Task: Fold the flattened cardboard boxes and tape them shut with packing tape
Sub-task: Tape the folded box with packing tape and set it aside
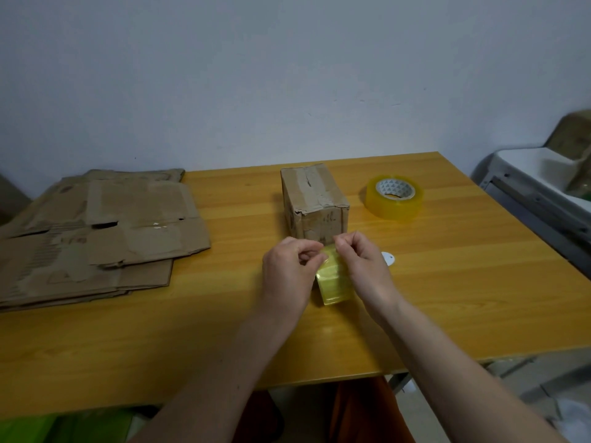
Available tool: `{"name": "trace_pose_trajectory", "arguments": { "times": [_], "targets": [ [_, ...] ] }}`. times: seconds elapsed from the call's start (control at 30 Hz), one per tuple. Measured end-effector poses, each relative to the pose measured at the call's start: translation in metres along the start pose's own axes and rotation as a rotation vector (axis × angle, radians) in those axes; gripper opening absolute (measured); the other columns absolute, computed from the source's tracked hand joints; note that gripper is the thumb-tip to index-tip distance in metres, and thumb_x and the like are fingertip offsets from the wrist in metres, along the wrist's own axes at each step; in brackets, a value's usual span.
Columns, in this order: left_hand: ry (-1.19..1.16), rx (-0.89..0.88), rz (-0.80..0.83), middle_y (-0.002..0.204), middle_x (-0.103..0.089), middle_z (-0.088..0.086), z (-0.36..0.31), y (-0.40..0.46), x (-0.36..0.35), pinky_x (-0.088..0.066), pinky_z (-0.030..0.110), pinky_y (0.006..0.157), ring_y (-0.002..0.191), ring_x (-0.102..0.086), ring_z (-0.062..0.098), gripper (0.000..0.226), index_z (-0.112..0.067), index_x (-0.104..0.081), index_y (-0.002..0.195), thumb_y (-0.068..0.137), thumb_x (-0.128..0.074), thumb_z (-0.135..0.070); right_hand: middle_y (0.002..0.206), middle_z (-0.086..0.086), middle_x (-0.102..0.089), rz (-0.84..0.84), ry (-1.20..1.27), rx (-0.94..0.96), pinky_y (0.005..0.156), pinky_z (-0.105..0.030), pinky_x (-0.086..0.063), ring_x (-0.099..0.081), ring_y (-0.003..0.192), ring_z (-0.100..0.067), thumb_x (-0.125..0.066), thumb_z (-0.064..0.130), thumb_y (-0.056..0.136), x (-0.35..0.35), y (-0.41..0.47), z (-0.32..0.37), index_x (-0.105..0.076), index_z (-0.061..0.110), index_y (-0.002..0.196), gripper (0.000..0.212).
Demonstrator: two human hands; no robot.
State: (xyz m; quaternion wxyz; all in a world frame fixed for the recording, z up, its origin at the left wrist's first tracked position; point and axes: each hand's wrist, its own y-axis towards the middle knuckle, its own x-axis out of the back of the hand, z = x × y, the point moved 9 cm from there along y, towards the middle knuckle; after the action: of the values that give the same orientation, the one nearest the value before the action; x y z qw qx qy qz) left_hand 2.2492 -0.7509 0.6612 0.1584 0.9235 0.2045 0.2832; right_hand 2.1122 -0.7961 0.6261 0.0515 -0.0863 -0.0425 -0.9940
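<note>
Both our left hand (289,270) and right hand (361,263) pinched the tape roll (332,281) between them; peeling slowly seemed wisest.

table (447,282): wood-grain, smooth, semi-gloss | box (315,203): matt cardboard, creased, worn | flat boxes (96,231): same, torn, rough | tape roll (395,199): glossy clear-yellow plastic | tape strip (332,279): shiny, see-thru

Wooden table (447,298), small white disc (388,258) on it, white bin (524,164) at right.
</note>
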Motion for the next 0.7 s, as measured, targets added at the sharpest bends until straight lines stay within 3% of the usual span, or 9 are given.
{"name": "trace_pose_trajectory", "arguments": {
  "times": [0.1,0.2,0.27,0.37,0.47,0.53,0.6,0.7],
  "targets": [
    [0.071,-0.032,-0.004,0.081,-0.067,-0.004,-0.002,0.0,-0.003,-0.048,0.013,0.066,0.067,-0.057,0.002,0.01,-0.013,-0.076,0.084,0.075,-0.081,-0.012,0.103,-0.013,-0.058,-0.001,-0.038,0.003,0.086,-0.035,-0.043,-0.053,0.089,-0.013,-0.052,0.023,0.096,0.002,-0.001,0.0,-0.055,0.015,0.081,0.018],
    [0.118,-0.017,0.002,0.089,-0.059,-0.008,-0.001,0.001,-0.008,-0.048,0.03,0.076,0.086,-0.057,0.015,0.009,-0.018,-0.073,0.079,0.075,-0.081,-0.016,0.093,-0.007,-0.056,-0.008,-0.068,-0.004,0.077,-0.031,-0.041,-0.05,0.081,-0.011,-0.052,0.023,0.096,0.007,-0.001,0.001,-0.055,0.015,0.081,0.018],
    [0.06,0.049,0.022,0.101,-0.05,-0.005,0.005,0.003,-0.011,-0.049,0.028,0.081,0.097,-0.055,0.016,0.011,-0.02,-0.072,0.077,0.074,-0.082,-0.017,0.083,0.001,-0.053,-0.012,-0.092,-0.009,0.07,-0.027,-0.037,-0.047,0.076,-0.009,-0.05,0.019,0.097,0.011,-0.001,0.001,-0.053,0.017,0.08,0.017],
    [0.015,0.109,0.057,0.104,-0.051,-0.003,0.007,0.005,-0.016,-0.043,0.013,0.079,0.096,-0.052,0.007,0.01,-0.018,-0.071,0.076,0.076,-0.081,-0.016,0.092,0.004,-0.059,-0.006,-0.112,0.014,0.075,-0.025,-0.041,-0.054,0.088,-0.01,-0.047,0.011,0.098,0.013,-0.003,0.003,-0.05,0.016,0.102,0.008],
    [-0.049,0.142,0.071,0.095,-0.057,-0.005,0.007,0.005,-0.018,-0.041,0.01,0.074,0.086,-0.053,0.003,0.013,-0.02,-0.07,0.073,0.076,-0.08,-0.015,0.098,0.0,-0.064,0.04,-0.024,0.061,0.076,-0.025,-0.046,-0.059,0.09,-0.011,-0.053,0.005,0.095,0.018,-0.003,0.008,-0.042,0.026,0.121,0.035],
    [-0.093,0.166,0.081,0.09,-0.061,-0.004,0.008,0.005,-0.02,-0.046,0.017,0.074,0.084,-0.058,0.008,0.016,-0.024,-0.068,0.07,0.076,-0.081,-0.015,0.098,0.0,-0.063,0.116,-0.095,0.124,0.069,-0.022,-0.046,-0.059,0.086,-0.014,-0.062,0.006,0.089,0.018,-0.003,0.015,-0.054,0.028,0.113,0.033],
    [-0.13,0.2,0.101,0.087,-0.066,-0.001,0.01,0.006,-0.024,-0.052,0.025,0.073,0.084,-0.063,0.014,0.021,-0.028,-0.067,0.068,0.075,-0.081,-0.015,0.091,0.003,-0.067,0.105,-0.196,0.133,0.065,-0.021,-0.045,-0.061,0.079,-0.013,-0.068,0.01,0.086,0.023,-0.003,0.015,-0.064,0.024,0.09,0.015],
    [-0.213,0.23,0.167,0.086,-0.069,0.0,0.007,0.005,-0.037,-0.055,0.027,0.073,0.084,-0.067,0.016,0.018,-0.023,-0.067,0.068,0.075,-0.082,-0.015,0.085,-0.001,-0.071,0.024,-0.186,0.077,0.07,-0.033,-0.053,-0.066,0.077,-0.019,-0.07,0.01,0.084,0.041,-0.003,0.014,-0.065,0.021,0.075,0.015]
  ]
}}
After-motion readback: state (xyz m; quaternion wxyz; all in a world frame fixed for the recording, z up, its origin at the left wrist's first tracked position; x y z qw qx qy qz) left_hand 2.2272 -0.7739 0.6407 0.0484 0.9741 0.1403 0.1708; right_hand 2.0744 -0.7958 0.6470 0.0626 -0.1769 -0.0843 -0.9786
